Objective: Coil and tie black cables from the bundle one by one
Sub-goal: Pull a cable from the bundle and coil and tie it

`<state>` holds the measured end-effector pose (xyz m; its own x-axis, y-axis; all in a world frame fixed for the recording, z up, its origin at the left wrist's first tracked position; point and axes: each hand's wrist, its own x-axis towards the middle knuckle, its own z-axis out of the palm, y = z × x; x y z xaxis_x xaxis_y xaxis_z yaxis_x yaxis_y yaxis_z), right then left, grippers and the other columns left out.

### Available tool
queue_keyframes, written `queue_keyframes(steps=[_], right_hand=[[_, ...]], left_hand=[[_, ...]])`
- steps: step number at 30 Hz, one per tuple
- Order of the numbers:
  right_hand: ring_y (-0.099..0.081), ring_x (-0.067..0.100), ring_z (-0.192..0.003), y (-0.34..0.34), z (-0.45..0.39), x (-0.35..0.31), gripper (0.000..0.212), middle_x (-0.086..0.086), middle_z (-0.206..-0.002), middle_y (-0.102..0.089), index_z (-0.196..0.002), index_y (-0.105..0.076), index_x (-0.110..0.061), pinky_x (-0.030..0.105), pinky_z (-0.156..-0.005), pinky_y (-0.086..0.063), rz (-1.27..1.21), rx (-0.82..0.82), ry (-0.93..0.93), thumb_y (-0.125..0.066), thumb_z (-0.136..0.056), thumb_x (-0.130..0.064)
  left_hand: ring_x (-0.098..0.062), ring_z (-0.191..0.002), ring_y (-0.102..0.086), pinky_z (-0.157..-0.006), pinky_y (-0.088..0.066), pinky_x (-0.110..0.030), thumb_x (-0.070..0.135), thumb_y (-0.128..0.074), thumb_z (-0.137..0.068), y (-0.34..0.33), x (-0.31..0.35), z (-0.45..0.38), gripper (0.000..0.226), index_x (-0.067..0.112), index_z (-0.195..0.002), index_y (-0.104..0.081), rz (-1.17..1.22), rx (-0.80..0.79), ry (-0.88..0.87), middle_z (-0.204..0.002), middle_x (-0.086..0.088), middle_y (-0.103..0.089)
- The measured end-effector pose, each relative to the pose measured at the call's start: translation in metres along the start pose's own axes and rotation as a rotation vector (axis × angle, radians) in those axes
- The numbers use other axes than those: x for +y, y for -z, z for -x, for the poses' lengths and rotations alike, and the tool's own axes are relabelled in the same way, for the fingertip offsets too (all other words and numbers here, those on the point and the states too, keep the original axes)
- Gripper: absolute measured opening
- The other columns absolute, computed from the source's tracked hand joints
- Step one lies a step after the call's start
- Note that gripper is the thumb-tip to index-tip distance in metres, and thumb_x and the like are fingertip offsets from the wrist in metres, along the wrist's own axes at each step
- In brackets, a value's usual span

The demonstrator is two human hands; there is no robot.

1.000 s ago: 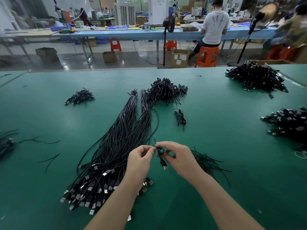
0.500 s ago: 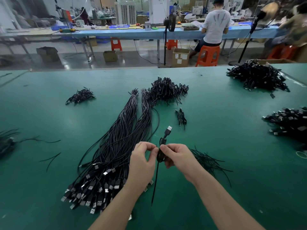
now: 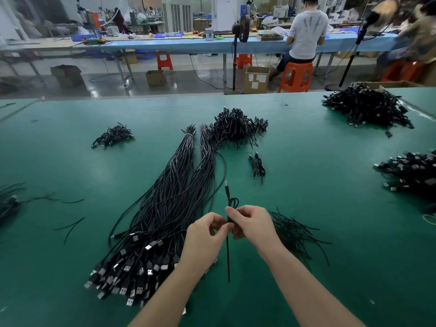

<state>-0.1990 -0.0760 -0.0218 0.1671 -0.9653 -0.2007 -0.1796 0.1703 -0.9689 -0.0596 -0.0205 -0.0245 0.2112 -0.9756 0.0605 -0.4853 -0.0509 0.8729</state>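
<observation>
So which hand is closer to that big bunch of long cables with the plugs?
The left hand. It hovers right over the edge of the cable bundle, pinching the cable being tied. The right hand pinches it too, on the side away from the bundle.

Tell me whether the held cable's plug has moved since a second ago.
Yes. The plug has swung from below the hands to above them, now pointing up beside the bundle.

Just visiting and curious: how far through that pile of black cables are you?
Done: heaps of coiled black cables lie at the green table's far side. In hand: the left hand and right hand pinch one thin black cable, small loop on top. Left: the long bundle of straight black USB cables, still large.
</observation>
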Motion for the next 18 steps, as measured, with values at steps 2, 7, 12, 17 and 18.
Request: queue_keyframes(steps=[2,7,12,17,18], right_hand=[[-0.067,0.024,-0.056,-0.002,-0.002,0.004,0.035,0.013,-0.067,-0.073,-0.078,-0.072,-0.004,0.039,-0.064,-0.062,-0.006,0.000,-0.031,-0.074,-0.089,-0.037],[-0.070,0.023,-0.059,-0.010,-0.011,0.008,0.040,0.009,-0.068,-0.073,-0.081,-0.071,-0.003,0.043,-0.067,-0.063,-0.058,0.009,-0.066,-0.072,-0.089,-0.042],[-0.069,0.019,-0.065,-0.022,-0.025,0.021,0.042,0.004,-0.072,-0.070,-0.087,-0.069,-0.012,0.039,-0.066,-0.060,0.020,0.074,-0.026,-0.050,-0.101,-0.046],[-0.040,0.022,-0.129,-0.024,-0.035,0.066,0.047,0.003,-0.139,-0.047,-0.141,-0.045,-0.014,0.037,-0.112,-0.035,1.051,-0.060,0.363,-0.040,-0.102,-0.041],[-0.036,0.026,-0.135,-0.025,-0.034,0.072,0.050,0.005,-0.143,-0.042,-0.143,-0.042,-0.013,0.040,-0.115,-0.031,1.127,-0.082,0.402,-0.039,-0.102,-0.040]], left_hand=[[-0.004,-0.074,-0.064,-0.065,-0.050,-0.018,0.033,-0.074,-0.088,-0.001,-0.002,-0.001,0.007,0.030,-0.083,-0.070,-0.049,-0.004,-0.005,-0.076,0.014,-0.070],[0.005,-0.075,-0.062,-0.063,-0.043,-0.008,0.025,-0.071,-0.088,-0.003,-0.010,-0.011,0.008,0.026,-0.081,-0.074,-0.140,0.027,-0.039,-0.072,0.015,-0.069],[-0.002,-0.061,-0.058,-0.054,-0.041,-0.012,0.021,-0.068,-0.090,-0.007,-0.025,-0.038,0.016,0.020,-0.074,-0.066,-0.259,0.120,0.049,-0.065,0.010,-0.063],[-0.011,-0.056,-0.058,-0.051,-0.043,-0.025,0.025,-0.064,-0.088,-0.014,-0.019,-0.083,0.018,0.016,-0.072,-0.063,-0.325,0.198,0.055,-0.061,0.006,-0.061],[-0.014,-0.057,-0.058,-0.052,-0.043,-0.028,0.025,-0.064,-0.087,-0.018,-0.014,-0.095,0.019,0.015,-0.071,-0.062,-0.332,0.199,0.057,-0.060,0.004,-0.061]])
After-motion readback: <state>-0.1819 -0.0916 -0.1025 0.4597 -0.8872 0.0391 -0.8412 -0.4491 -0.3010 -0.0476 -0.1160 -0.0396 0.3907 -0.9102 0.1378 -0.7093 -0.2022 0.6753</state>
